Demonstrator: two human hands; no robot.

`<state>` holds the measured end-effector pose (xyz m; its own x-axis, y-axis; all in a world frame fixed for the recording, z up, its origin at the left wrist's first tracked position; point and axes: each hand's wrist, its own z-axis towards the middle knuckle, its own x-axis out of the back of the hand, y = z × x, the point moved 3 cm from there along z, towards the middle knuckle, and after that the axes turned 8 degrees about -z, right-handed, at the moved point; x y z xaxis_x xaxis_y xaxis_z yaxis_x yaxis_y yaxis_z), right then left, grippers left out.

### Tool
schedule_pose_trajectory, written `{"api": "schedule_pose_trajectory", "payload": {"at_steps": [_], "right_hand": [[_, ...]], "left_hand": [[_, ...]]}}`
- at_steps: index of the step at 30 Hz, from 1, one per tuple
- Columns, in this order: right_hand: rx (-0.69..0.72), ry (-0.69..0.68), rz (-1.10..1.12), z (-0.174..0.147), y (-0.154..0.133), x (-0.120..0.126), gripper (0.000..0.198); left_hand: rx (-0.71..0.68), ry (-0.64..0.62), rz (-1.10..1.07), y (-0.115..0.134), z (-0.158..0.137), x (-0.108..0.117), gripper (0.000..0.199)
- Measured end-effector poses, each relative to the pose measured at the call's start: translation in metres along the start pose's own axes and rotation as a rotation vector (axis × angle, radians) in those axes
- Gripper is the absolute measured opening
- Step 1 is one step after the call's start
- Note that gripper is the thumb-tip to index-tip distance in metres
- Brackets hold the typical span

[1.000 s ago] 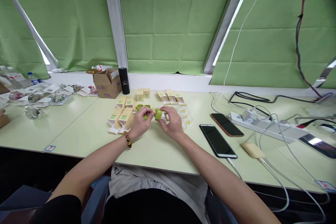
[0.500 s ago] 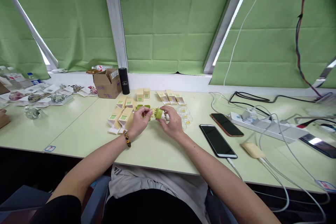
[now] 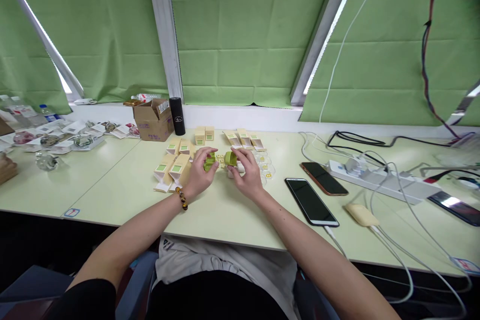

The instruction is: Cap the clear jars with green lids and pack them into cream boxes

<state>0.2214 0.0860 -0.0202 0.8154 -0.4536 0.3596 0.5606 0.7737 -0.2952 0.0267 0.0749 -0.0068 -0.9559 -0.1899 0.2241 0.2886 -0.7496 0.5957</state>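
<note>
Green piece [image 3: 231,159], pinched between right hand [image 3: 245,172] thumb and fingers; left hand [image 3: 202,172] curled at more green pieces [image 3: 210,161], grip impossible to tell. Small yellow pieces [image 3: 220,161] lie between both hands. Beige boxes [image 3: 180,166] stand left, phones [image 3: 312,201] lie right.

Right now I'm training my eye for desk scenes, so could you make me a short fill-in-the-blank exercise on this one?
1. The piece held in the right hand is coloured ____.
2. The beaded bracelet is worn on the person's own ____ wrist.
3. The cylinder standing just right of the cardboard box is coloured ____.
4. The white-edged phone lies with its screen facing ____.

Missing words: green, left, black, up.
</note>
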Motion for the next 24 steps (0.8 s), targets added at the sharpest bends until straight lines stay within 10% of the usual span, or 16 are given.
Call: {"api": "schedule_pose_trajectory", "payload": {"at_steps": [24], "right_hand": [[0.32, -0.03, -0.128, 0.003, -0.013, 0.004, 0.03]], "left_hand": [[-0.193, -0.089, 0.029, 0.009, -0.003, -0.002, 0.043]]}}
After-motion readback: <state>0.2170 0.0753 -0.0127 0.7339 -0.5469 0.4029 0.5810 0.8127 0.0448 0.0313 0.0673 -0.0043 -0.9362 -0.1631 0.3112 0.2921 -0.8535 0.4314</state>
